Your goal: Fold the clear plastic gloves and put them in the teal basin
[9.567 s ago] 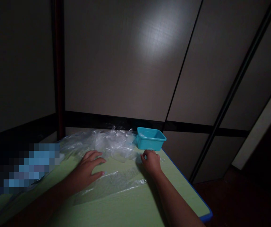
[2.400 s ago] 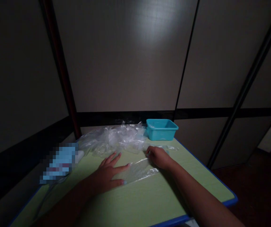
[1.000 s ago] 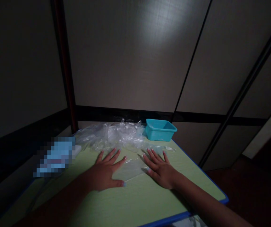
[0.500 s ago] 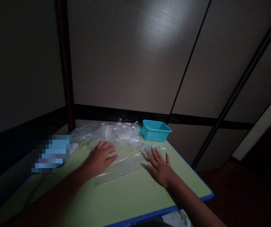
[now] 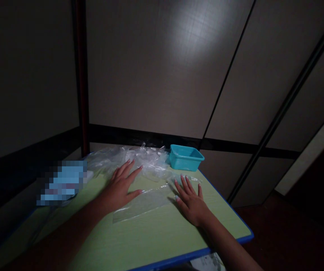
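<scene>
A clear plastic bag (image 5: 142,206) lies flat on the green tabletop (image 5: 150,241) between my hands. My left hand (image 5: 120,189) is open with fingers spread, at the bag's left side; I cannot tell whether it touches the plastic. My right hand (image 5: 191,205) rests palm down with spread fingers at the bag's right end, holding nothing. Beyond my fingertips sits a crumpled heap of clear plastic bags (image 5: 147,160).
A turquoise plastic basket (image 5: 186,158) stands at the far right of the table, beside the heap. On the left is a blurred-out blue object (image 5: 66,182). Cabinet panels (image 5: 156,75) rise directly behind the table, whose rim is blue (image 5: 175,259).
My left hand's fingers have gone from curled to stretched out and spread. My right hand and the flat bag stay nearly in place.
</scene>
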`<state>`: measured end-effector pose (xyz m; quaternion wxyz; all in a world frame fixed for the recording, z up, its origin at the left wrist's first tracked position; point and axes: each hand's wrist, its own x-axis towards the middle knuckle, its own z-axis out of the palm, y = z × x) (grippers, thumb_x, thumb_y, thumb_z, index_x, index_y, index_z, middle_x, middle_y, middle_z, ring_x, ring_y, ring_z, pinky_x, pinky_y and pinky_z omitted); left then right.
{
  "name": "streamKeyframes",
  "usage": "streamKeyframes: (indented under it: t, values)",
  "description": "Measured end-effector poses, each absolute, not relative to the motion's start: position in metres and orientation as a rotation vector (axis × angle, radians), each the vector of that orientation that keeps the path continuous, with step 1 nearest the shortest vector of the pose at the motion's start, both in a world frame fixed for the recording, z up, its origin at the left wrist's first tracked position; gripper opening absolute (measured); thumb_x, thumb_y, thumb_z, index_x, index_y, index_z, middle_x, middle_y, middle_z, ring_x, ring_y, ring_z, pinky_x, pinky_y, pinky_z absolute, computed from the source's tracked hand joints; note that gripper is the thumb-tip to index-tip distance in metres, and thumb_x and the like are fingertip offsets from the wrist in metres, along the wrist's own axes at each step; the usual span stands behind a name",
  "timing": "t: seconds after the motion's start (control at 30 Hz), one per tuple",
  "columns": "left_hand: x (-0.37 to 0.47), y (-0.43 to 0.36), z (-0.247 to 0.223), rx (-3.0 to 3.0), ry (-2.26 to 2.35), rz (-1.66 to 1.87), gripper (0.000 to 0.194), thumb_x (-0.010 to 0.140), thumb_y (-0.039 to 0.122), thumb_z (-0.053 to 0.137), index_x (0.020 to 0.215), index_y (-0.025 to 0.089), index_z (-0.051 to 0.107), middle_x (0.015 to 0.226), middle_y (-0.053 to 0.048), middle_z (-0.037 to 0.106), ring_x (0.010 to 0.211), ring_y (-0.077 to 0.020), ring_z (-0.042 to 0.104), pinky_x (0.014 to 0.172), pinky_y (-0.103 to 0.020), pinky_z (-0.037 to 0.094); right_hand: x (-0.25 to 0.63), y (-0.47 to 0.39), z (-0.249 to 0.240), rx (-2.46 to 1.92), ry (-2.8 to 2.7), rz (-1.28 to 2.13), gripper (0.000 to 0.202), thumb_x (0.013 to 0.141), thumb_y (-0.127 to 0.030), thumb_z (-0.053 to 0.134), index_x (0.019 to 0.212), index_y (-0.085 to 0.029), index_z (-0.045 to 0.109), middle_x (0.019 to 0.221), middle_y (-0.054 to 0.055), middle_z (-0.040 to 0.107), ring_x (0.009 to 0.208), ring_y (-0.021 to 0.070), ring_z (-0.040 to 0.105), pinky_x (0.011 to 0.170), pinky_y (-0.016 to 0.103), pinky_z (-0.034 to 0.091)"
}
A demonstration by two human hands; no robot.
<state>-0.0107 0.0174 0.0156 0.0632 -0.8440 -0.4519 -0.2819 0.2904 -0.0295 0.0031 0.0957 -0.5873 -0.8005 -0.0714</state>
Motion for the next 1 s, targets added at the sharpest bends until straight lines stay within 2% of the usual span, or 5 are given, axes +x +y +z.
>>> streamKeyframes:
  t: [0.27, 0.4, 0.53, 0.73, 1.0]
  values:
    - [-0.012, 0.017, 0.008, -2.662, -1.458, -0.655, 0.073, 0.076, 0.055, 0.053, 0.139, 0.034, 0.022, 0.149, -0.004, -0.006, 0.134, -0.035, -0.004, 0.102, -0.055, 0.01, 0.29, -0.03, 0.002, -1.707, -2.368, -0.294, 0.058, 0.09, -0.051, 0.025, 0.14, -0.034, 0.002, 0.148, 0.003, 0.001, 0.135, 0.0267, 0.0, 0.1, 0.062, -0.002]
    - [-0.016, 0.016, 0.004, -2.741, -1.523, -0.471, 0.076, 0.072, 0.062, 0.054, 0.137, 0.038, 0.022, 0.148, -0.006, -0.008, 0.133, -0.0352, -0.008, 0.099, -0.061, 0.004, 0.289, -0.03, 0.005, -1.652, -2.316, -0.44, 0.064, 0.089, -0.046, 0.03, 0.141, -0.026, -0.001, 0.148, 0.006, 0.0, 0.135, 0.0261, 0.0, 0.101, 0.06, -0.005]
    - [-0.018, 0.015, 0.005, -2.806, -1.547, -0.347, 0.082, 0.067, 0.067, 0.055, 0.136, 0.039, 0.022, 0.147, -0.008, -0.006, 0.132, -0.0349, -0.01, 0.098, -0.062, 0.002, 0.288, -0.033, 0.012, -1.547, -2.326, -0.53, 0.065, 0.087, -0.042, 0.035, 0.142, -0.024, 0.006, 0.148, 0.008, 0.001, 0.135, 0.0285, 0.001, 0.1, 0.059, -0.008]
    - [-0.019, 0.013, 0.009, -2.915, -1.505, -0.223, 0.095, 0.057, 0.072, 0.058, 0.137, 0.036, 0.022, 0.147, -0.012, -0.004, 0.132, -0.037, -0.007, 0.099, -0.06, 0.005, 0.289, -0.033, 0.017, -1.427, -2.629, -0.002, 0.057, 0.088, -0.05, 0.033, 0.139, -0.032, 0.017, 0.147, 0.004, 0.014, 0.134, 0.0271, 0.01, 0.103, 0.057, 0.006]
    - [-0.017, 0.014, 0.01, -2.815, -1.547, -0.378, 0.07, 0.076, 0.067, 0.043, 0.136, 0.037, 0.026, 0.148, -0.007, 0.001, 0.134, -0.032, -0.004, 0.101, -0.057, 0.007, 0.293, -0.032, 0.012, -1.485, -2.576, 0.112, 0.056, 0.089, -0.052, 0.03, 0.139, -0.033, 0.013, 0.146, 0.003, 0.014, 0.134, 0.0256, 0.011, 0.103, 0.057, -0.002]
